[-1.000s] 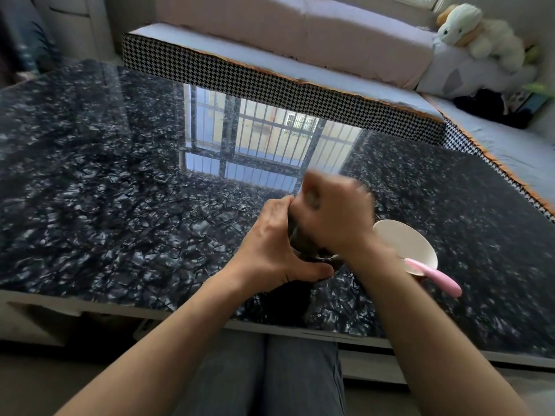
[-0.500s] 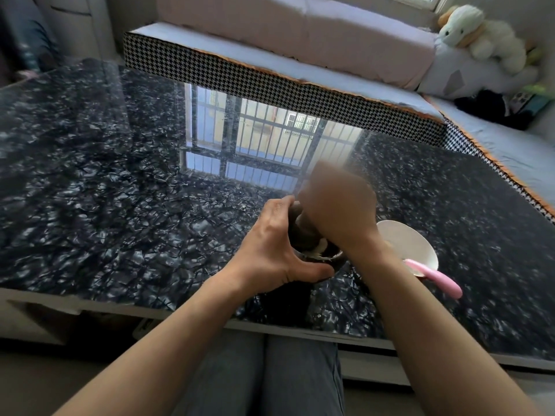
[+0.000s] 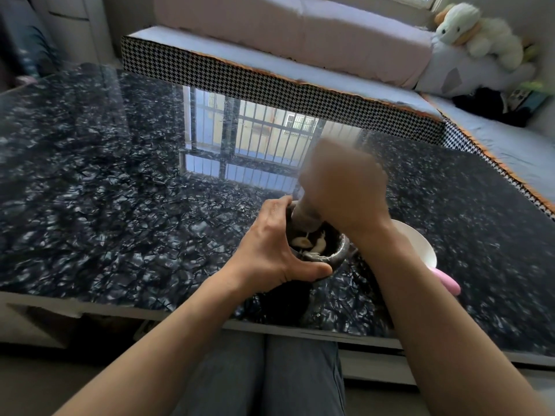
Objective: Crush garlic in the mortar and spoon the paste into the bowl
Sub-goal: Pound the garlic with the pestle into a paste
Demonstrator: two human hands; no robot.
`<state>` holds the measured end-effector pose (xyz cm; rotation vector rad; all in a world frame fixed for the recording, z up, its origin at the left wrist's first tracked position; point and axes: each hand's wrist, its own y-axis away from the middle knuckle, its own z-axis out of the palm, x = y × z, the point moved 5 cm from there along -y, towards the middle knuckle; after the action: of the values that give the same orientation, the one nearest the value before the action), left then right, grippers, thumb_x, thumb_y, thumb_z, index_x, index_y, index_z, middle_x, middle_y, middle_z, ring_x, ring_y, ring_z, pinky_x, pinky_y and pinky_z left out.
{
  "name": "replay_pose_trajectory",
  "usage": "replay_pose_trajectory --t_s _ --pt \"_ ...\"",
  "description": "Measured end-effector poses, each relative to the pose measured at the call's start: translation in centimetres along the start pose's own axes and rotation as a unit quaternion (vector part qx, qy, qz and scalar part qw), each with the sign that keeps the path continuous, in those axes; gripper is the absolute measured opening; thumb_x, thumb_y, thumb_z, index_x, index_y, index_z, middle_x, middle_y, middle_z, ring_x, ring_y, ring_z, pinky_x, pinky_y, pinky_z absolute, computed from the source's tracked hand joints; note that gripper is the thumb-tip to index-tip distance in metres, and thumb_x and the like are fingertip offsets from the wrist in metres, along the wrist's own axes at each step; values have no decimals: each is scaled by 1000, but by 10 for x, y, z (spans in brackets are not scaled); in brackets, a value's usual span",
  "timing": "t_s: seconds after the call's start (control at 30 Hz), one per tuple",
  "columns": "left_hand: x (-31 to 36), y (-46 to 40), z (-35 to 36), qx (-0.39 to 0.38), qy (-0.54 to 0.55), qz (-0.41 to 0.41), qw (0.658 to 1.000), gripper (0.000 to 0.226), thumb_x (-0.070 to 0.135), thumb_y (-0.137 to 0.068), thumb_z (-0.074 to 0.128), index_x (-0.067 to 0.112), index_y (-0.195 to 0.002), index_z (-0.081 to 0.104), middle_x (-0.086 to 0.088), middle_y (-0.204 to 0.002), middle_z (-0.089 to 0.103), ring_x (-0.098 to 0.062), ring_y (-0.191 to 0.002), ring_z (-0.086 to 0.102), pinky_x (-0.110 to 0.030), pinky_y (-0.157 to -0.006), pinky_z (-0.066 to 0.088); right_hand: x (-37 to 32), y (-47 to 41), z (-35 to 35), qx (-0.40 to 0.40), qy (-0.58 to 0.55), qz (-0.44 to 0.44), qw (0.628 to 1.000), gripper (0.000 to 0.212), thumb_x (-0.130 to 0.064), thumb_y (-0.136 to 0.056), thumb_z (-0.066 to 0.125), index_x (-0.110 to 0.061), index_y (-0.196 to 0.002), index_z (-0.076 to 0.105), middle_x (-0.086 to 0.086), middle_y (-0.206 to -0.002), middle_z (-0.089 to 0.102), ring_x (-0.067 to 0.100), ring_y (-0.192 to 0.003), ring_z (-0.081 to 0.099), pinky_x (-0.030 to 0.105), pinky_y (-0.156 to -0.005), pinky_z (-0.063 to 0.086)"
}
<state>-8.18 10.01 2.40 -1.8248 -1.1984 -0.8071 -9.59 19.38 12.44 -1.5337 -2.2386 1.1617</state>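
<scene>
Pale garlic cloves [image 3: 309,244] sit in the small dark stone mortar [image 3: 336,253], near the front edge of the glossy black marbled table [image 3: 120,205]. The left hand [image 3: 270,250] wraps the mortar's near side. The blurred right hand [image 3: 345,190] grips the dark stone pestle [image 3: 306,216], its tip inside. Just right: a white round bowl [image 3: 417,244] and a pink spoon handle [image 3: 447,280].

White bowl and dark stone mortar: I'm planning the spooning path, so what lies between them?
Only the right forearm crosses there in the head view; any tabletop beneath it is hidden.
</scene>
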Motion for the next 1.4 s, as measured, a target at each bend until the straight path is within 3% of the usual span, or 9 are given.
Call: replay_pose_trajectory --t_s 0.07,0.23,0.4,0.57,0.77,0.97,1.13,1.3,1.4 --pt "1 0 0 0 -1 4 1000 104 43 -49 84 17 -135 31 6 -120 39 -4 -108 40 -11 -93 32 0 2 0 20 -7 12 1000 12 -16 -70 60 -15 -64 49 -8 -51 38 16 -43 38 22 -47 28" --pt "4 0 -1 -1 1 2 1000 84 39 -50 83 25 -122 42 7 -108 41 -2 -98 41 -6 -82 36 -8 20 24 -62 42 -41 996 19 -14 -69 61 -18 -63 44 -7 -54 40 21 -45 34 20 -44 18" --pt "2 0 -1 1 -7 3 1000 106 45 -49 84 16 -136 31 5 -121 39 -5 -110 40 -13 -94 33 -1 5 -5 34 -5 7 999 12 -16 -69 59 -16 -64 48 -9 -53 37 14 -44 35 14 -48 22" --pt "5 1 -1 -2 -3 8 1000 86 42 -50 83 26 -124 40 8 -111 40 -4 -105 40 -7 -85 34 -5 27 23 -42 47 -38 997 17 -13 -67 63 -14 -62 46 -6 -52 42 18 -42 34 11 -45 15" --pt "4 1 -1 -1 -11 3 1000 108 43 -51 85 15 -138 27 9 -121 34 -3 -112 36 -11 -93 28 5 5 -7 30 -13 19 999 15 -14 -70 61 -16 -64 48 -13 -50 33 12 -45 36 15 -47 24" --pt "5 1 -1 -3 -3 2 1000 92 40 -51 84 22 -129 38 4 -117 41 -6 -108 41 -17 -91 36 0 22 19 -57 44 -12 997 14 -17 -70 62 -13 -65 50 -7 -55 40 20 -48 36 20 -44 18" --pt "4 2 -1 0 -10 0 1000 111 43 -51 85 13 -139 26 4 -125 37 -5 -113 37 -13 -95 29 5 3 -10 34 -11 22 999 13 -14 -72 61 -14 -66 51 -10 -53 37 11 -45 37 16 -49 26" --pt "6 2 -1 -1 0 1 1000 92 39 -51 85 23 -129 38 5 -118 41 -6 -108 42 -20 -92 38 -1 25 23 -73 37 -9 997 17 -16 -72 62 -16 -65 46 -7 -56 40 21 -48 36 15 -46 17" --pt "4 2 -1 0 -4 0 1000 103 42 -51 85 17 -135 31 7 -121 37 -5 -111 40 -15 -93 34 2 11 6 -39 30 1 999 13 -18 -73 59 -14 -67 49 -8 -53 37 20 -51 39 19 -47 21"
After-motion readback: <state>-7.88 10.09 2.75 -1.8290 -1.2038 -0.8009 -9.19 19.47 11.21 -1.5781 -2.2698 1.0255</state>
